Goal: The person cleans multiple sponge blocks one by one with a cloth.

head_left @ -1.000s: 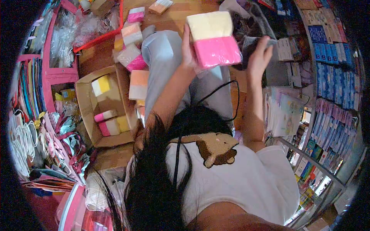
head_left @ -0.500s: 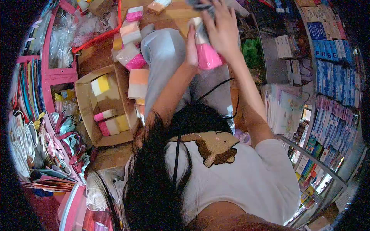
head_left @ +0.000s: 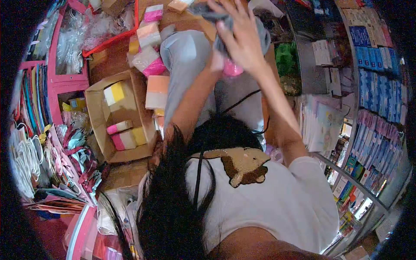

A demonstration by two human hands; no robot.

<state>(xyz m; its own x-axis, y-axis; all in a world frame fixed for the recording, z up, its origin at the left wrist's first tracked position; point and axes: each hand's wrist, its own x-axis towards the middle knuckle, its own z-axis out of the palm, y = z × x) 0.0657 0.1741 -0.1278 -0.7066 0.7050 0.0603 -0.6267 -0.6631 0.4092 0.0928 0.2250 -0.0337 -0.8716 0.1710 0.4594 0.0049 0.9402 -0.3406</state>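
Observation:
In the head view, a pink-ended, plastic-wrapped pack is held over my lap. My left hand, blurred, grips its left side. My right hand lies over the pack with fingers stretched and spread. A grey cloth sits under and around my right hand and covers most of the pack. Whether the right palm presses on the cloth or only rests there is hidden.
To the left stands an open cardboard box with several two-coloured packs inside. More packs, including an orange-and-white pack, lie beside my leg. A red-rimmed container holds clear plastic bags. Shelves of blue boxes line the right.
My right hand and the grey cloth have moved down and left over the pack, covering its pale upper part. Only a small pink end still shows.

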